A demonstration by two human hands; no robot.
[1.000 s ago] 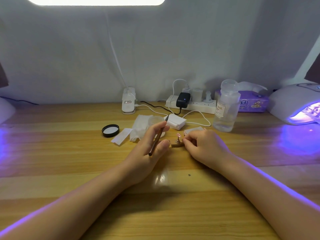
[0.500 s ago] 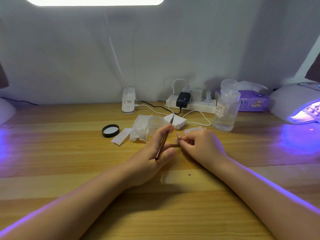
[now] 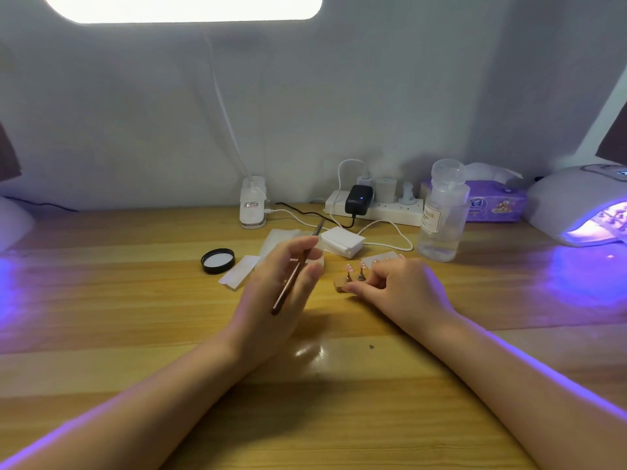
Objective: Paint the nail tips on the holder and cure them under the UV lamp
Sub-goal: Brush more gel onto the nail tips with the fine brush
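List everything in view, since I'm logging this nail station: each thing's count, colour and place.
Nail tip holder: one, tan, mid-table, pinched by right hand.
Nail tips: at least two visible, pink, standing on the holder.
Brush: one, brown, in left hand.
UV lamp: one, white, glowing purple, far right.
Jar lid: one, black, left of centre.
Clear bottle: one, back right.
Tissue pack: one, purple, behind the bottle.
Power strip: one, white, at wall.
White pad stack: one, centre.
Table: one, wooden.
Left hand: grips the brush.
Right hand: fingers pinch the holder.
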